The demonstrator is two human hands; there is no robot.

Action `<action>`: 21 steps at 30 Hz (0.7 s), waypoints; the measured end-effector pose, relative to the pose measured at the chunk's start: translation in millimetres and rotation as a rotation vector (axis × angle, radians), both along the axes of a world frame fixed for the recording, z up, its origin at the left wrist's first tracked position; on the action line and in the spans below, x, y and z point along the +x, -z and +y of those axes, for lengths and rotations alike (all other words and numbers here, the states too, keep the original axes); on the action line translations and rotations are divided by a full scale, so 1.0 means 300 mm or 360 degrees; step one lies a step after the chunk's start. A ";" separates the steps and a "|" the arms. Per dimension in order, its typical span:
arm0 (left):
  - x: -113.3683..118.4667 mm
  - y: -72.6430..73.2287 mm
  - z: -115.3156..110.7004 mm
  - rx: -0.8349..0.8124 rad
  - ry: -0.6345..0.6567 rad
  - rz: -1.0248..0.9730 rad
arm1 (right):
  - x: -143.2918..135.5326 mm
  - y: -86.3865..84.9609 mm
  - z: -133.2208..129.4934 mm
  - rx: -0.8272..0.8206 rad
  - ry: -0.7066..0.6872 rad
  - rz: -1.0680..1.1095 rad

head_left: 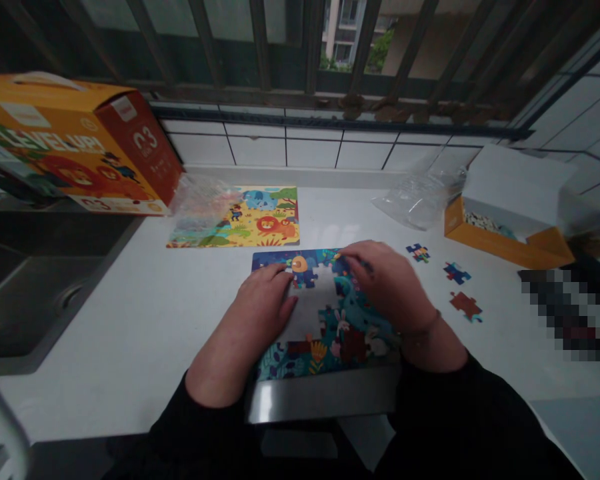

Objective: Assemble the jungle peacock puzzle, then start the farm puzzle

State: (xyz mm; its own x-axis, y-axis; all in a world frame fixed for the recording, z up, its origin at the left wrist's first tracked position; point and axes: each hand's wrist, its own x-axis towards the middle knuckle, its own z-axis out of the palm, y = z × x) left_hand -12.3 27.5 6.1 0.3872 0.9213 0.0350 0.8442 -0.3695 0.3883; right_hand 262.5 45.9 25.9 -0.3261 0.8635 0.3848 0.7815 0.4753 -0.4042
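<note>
A partly filled blue jigsaw puzzle (353,333) lies in front of me, with a bare grey area in its middle and left. My left hand (265,297) rests on the puzzle's left side, fingers closed together near its upper left part; whether anything is under them is hidden. My right hand (380,280) is over the upper right of the puzzle, thumb and fingers bent towards its top edge; what they hold, if anything, cannot be made out. Three loose pieces lie to the right: a multicoloured one (419,252), a blue and red one (457,273) and a brown one (466,306).
A yellow animal picture board (265,223) lies behind, partly under clear plastic. An orange box (75,147) stands at the left by the sink (45,280). At the right are a crumpled plastic bag (413,200) and an open orange-white box (505,240) with pieces.
</note>
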 end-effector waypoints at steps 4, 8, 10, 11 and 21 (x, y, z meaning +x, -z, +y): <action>-0.002 -0.006 0.000 -0.0011 -0.0039 0.0006 | 0.198 -0.002 -0.038 0.0096 0.0657 0.0072; -0.003 -0.005 0.006 0.0032 -0.0094 0.0034 | 0.304 0.057 -0.070 -0.0111 0.0574 -0.0103; -0.007 -0.006 0.010 0.0068 -0.0142 0.0057 | 0.305 0.073 -0.078 -0.0192 0.0511 -0.0139; -0.010 -0.008 0.012 0.0081 -0.0166 0.0073 | 0.297 0.075 -0.080 -0.0215 0.0488 -0.0144; -0.004 -0.024 0.015 0.0094 -0.0208 0.0186 | 0.195 0.114 -0.063 -0.0265 0.0483 -0.0275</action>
